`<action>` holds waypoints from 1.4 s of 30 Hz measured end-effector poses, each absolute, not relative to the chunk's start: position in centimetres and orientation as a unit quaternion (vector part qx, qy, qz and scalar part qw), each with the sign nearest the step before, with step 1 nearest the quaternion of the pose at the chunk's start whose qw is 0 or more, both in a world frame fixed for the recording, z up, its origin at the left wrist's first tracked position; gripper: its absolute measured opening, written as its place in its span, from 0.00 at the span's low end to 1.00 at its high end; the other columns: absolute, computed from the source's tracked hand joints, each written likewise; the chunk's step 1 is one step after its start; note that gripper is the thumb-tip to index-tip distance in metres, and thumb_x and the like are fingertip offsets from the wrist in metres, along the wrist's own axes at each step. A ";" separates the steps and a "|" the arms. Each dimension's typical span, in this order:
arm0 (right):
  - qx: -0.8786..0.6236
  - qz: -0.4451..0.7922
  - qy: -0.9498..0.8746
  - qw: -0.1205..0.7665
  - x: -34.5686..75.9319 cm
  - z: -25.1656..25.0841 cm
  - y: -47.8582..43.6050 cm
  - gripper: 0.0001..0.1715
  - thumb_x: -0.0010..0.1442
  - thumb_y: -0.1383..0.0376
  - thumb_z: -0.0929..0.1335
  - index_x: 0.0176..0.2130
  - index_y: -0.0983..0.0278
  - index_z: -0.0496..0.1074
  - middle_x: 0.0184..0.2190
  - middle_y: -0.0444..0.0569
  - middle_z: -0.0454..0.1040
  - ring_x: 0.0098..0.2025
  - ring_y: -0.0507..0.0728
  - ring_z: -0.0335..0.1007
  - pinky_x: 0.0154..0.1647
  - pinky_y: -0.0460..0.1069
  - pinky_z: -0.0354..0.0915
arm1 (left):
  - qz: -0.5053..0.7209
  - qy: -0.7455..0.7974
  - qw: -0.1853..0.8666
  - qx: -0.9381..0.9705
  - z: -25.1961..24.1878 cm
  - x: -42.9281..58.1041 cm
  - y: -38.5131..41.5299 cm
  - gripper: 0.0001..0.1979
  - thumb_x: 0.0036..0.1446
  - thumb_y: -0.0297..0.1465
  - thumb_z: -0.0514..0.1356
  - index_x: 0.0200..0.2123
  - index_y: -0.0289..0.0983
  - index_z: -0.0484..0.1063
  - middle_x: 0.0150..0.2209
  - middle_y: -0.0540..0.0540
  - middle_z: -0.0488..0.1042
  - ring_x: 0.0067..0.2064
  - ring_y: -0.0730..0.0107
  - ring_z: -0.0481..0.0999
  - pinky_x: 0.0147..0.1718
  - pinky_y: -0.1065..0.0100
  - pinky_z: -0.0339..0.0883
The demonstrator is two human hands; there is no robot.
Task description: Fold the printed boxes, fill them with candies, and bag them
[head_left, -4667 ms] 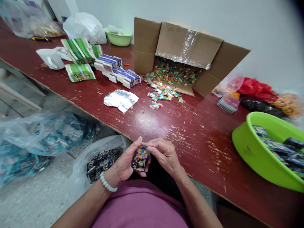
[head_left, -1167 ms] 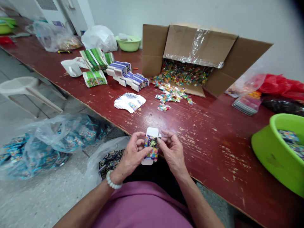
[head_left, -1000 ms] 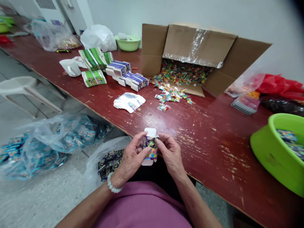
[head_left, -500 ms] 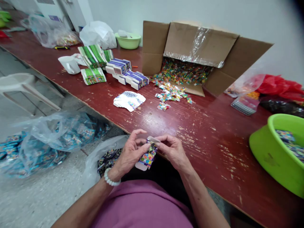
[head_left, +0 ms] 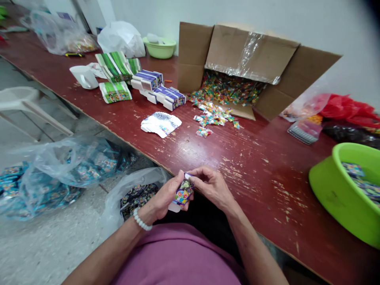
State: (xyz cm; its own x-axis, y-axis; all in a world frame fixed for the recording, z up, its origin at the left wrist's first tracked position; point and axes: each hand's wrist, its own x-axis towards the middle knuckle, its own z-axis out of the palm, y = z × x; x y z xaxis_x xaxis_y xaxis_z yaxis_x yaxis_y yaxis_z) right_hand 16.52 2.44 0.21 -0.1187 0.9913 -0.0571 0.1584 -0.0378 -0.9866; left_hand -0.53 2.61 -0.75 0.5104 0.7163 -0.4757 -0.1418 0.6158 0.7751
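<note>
A small printed carton (head_left: 183, 193), dark purple with bright pictures, is held between my hands at the table's front edge. My left hand (head_left: 168, 194) wraps round its side, with the thumb along the upper edge and fingertips showing beyond the far side. At the carton's top end, my right hand (head_left: 210, 184) pinches the white flap between thumb and fingers. A pale flap hangs loose at the lower end. Beyond my hands, a fanned stack of flat cartons (head_left: 161, 123) lies on the table. Several wrapped candies (head_left: 213, 114) are scattered right of that stack.
A cardboard box (head_left: 194, 59) spills candies at the back. Bundled purple cartons (head_left: 169, 97) and green cartons (head_left: 115, 92) stand left of it, near a white mug (head_left: 84, 76). A green basin (head_left: 332, 186) is at right. Bags of packets (head_left: 89, 162) lie below, left.
My left fingers have gone from raised and spread to wrapped round the carton. The white top flap has been folded down under my right thumb and fingers.
</note>
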 end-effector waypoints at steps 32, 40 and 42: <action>-0.555 0.341 -0.642 0.404 17.7 -1.6 8.9 0.14 0.64 0.56 0.66 0.39 0.60 0.78 0.35 0.48 0.78 0.37 0.58 0.72 0.40 0.52 0.66 | 0.349 0.406 0.764 0.360 -1.2 -1.8 3.3 0.26 0.60 0.48 0.60 0.57 0.44 0.61 0.35 0.49 0.74 0.26 0.72 0.75 0.24 0.72 0.67; -0.673 0.118 -0.655 0.322 22.0 -4.6 20.9 0.22 0.57 0.58 0.71 0.48 0.67 0.73 0.51 0.63 0.74 0.55 0.68 0.65 0.58 0.61 0.56 | 0.328 0.430 0.773 0.331 -1.3 -4.2 2.7 0.19 0.55 0.39 0.68 0.47 0.39 0.70 0.36 0.49 0.74 0.29 0.78 0.70 0.28 0.76 0.64; -0.674 0.133 -0.641 0.341 22.4 -5.1 21.0 0.16 0.58 0.59 0.69 0.43 0.66 0.75 0.47 0.63 0.76 0.54 0.68 0.67 0.59 0.62 0.56 | 0.342 0.431 0.767 0.331 -1.4 -4.8 2.8 0.19 0.51 0.37 0.71 0.43 0.38 0.71 0.33 0.52 0.72 0.30 0.77 0.70 0.30 0.75 0.65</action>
State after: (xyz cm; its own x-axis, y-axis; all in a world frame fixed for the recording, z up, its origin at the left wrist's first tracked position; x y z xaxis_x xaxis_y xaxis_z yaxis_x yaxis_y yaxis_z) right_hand 22.44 21.02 -5.09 0.1416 0.9559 0.2574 0.7745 0.0549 -0.6301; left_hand -4.77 2.82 -1.44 0.3946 0.8090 -0.4357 -0.2388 0.5481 0.8016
